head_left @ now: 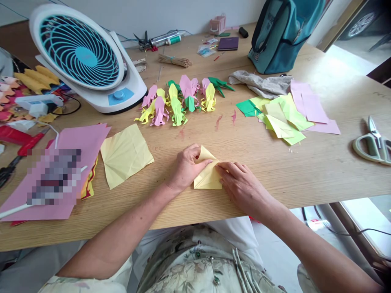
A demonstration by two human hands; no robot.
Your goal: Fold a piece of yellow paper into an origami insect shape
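A partly folded yellow paper (208, 176) lies on the wooden table (305, 171) near its front edge. My left hand (187, 167) is closed, pinching the paper's upper left flap. My right hand (241, 185) rests on the paper's right side, its fingers pressing the fold down. Behind them a group of several finished folded paper figures (180, 101) in pink, yellow and green stands in the middle of the table.
A creased yellow sheet (125, 154) and pink sheets (79, 142) lie to the left. Loose coloured papers (287, 116) sit to the right, scissors (372, 142) at the far right. A white and teal fan (82, 53) and a teal bag (281, 36) stand at the back.
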